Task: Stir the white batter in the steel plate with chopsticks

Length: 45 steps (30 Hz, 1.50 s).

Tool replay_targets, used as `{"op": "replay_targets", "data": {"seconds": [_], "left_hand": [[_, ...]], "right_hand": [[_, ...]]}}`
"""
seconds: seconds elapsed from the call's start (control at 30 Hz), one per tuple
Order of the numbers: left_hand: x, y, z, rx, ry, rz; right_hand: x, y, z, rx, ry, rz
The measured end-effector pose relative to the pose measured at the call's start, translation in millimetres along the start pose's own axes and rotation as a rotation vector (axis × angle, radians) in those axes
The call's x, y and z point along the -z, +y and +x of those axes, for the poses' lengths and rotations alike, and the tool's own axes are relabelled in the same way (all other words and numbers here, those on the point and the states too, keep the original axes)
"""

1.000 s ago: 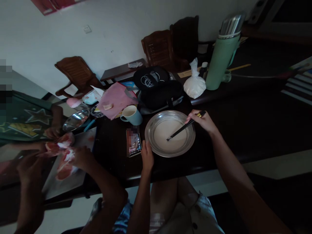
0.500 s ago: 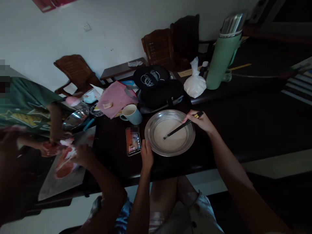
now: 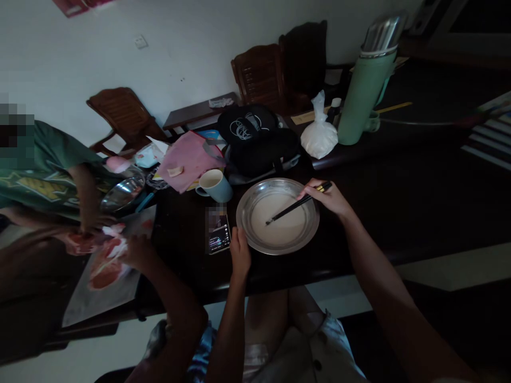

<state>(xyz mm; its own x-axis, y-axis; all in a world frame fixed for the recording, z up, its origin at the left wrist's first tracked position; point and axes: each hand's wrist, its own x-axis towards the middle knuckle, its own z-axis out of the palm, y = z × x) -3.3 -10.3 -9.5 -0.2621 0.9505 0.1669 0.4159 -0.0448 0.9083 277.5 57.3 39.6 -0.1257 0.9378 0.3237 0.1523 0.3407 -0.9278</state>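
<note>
Table's pretty cluttered tbh. There's a phone (image 3: 218,237) lying flat with its screen lit, and a light blue mug (image 3: 215,185) just behind it. A pink cloth (image 3: 187,158) is draped over some stuff next to a black bag (image 3: 257,139), then a knotted plastic bag of white powder (image 3: 318,138) right beside a tall green thermos (image 3: 365,88) with a shiny lid. Off to the side, other people are handling raw meat (image 3: 104,259) on a cutting board (image 3: 99,290), near a steel bowl (image 3: 122,192). Wooden chairs (image 3: 120,116) stand against the white wall.
</note>
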Motion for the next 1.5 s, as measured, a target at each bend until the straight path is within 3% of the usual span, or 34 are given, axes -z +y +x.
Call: {"op": "replay_targets", "data": {"seconds": [0.23, 0.47, 0.53, 0.7, 0.97, 1.2, 1.4, 1.5], "left_hand": [[-0.5, 2.6, -0.8, -0.006, -0.003, -0.007], [-0.4, 1.2, 0.1, -0.003, 0.0, -0.006], [-0.6, 0.1, 0.5, 0.014, 0.005, -0.001], [-1.2, 0.1, 0.3, 0.039, 0.003, -0.013], [-1.7, -1.9, 1.4, 0.031, 0.014, -0.022], [-1.0, -0.7, 1.1, 0.009, 0.016, 0.008], [-0.5, -1.1, 0.4, 0.007, 0.0, 0.006], [-0.2, 0.3, -0.2, 0.01, -0.018, -0.011]], "right_hand": [[12.2, 7.7, 1.1, -0.051, 0.25, 0.047], [3.1, 2.7, -0.9, -0.015, 0.014, 0.009], [1.5, 3.7, 0.7, 0.017, 0.036, -0.024], [12.1, 7.9, 1.6, -0.04, 0.247, 0.032], [1.2, 1.7, 0.1, -0.003, 0.005, 0.005], [11.5, 5.0, 1.0, -0.031, 0.242, 0.011], [3.4, 1.3, -0.3, -0.029, 0.04, 0.024], [2.0, 3.7, 1.4, 0.018, 0.05, -0.03]]}}
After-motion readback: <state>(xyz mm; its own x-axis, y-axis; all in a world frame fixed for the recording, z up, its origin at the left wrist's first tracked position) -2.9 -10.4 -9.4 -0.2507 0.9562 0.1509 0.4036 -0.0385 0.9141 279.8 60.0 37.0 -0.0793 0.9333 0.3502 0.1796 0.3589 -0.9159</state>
